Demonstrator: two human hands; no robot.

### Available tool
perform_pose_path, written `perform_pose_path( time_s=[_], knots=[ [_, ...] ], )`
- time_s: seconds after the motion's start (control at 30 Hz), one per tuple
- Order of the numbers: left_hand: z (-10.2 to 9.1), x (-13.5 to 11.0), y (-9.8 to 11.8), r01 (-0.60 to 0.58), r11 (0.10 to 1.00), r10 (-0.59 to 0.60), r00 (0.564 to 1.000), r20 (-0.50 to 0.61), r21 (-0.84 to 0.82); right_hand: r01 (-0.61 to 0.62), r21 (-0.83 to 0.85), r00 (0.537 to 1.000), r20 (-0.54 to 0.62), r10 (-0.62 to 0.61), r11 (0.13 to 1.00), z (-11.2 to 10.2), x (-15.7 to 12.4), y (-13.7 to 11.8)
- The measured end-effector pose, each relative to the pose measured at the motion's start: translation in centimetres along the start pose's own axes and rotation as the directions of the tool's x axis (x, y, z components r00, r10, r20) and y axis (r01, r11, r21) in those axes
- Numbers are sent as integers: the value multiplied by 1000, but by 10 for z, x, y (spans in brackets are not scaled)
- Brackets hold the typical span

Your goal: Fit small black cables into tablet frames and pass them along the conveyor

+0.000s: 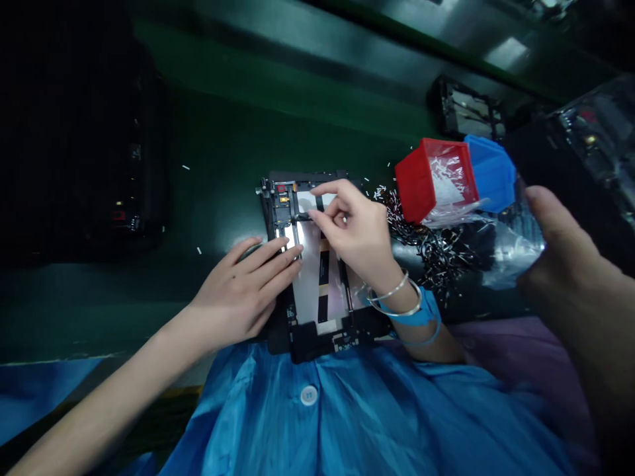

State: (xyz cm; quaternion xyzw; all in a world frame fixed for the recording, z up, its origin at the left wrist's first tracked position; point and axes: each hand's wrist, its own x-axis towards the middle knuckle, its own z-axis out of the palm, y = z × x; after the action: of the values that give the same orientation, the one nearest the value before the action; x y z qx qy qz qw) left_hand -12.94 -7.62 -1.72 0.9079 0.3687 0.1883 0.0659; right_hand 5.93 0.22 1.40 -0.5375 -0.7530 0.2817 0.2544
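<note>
A tablet with its back off [308, 291] lies in front of me, with black flex strips, a pale battery area and circuit parts showing. My left hand [248, 284] rests open along its left side, fingertips on the inner parts. Over the upper middle, my right hand [360, 235] is curled in a pinch, with thumb and forefinger close to the inner parts near a dark strip. Anything in its fingers is too small or hidden to make out. More dark, flat pieces show under the tablet's edges.
Right of the tablet stand a red bin [414, 185] with a clear bag of small white pieces and a blue bin [491, 172]. Loose black and white bits [439, 254] lie below. Another person's hand [565, 244] is at right. Dark stacked devices [84, 165] stand left.
</note>
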Motion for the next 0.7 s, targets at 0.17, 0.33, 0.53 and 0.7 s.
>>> perform_pose_path(
  time_s=[0.17,0.33,0.53,0.7],
  knots=[
    [-3,7,5,211,970,-228,963,-145,-120,-65,-141,965,-260,26,988,-42,-41,17],
    [13,-26,51,561,795,-605,765,-223,-231,-164,-179,978,-161,136,970,-52,-90,55],
    [18,-35,95,652,684,-709,699,-88,-327,-122,-149,985,-140,101,981,-31,-105,49],
    [-7,-10,103,622,9,-922,308,234,-783,-107,-142,988,-123,89,984,-32,-95,35]
  ],
)
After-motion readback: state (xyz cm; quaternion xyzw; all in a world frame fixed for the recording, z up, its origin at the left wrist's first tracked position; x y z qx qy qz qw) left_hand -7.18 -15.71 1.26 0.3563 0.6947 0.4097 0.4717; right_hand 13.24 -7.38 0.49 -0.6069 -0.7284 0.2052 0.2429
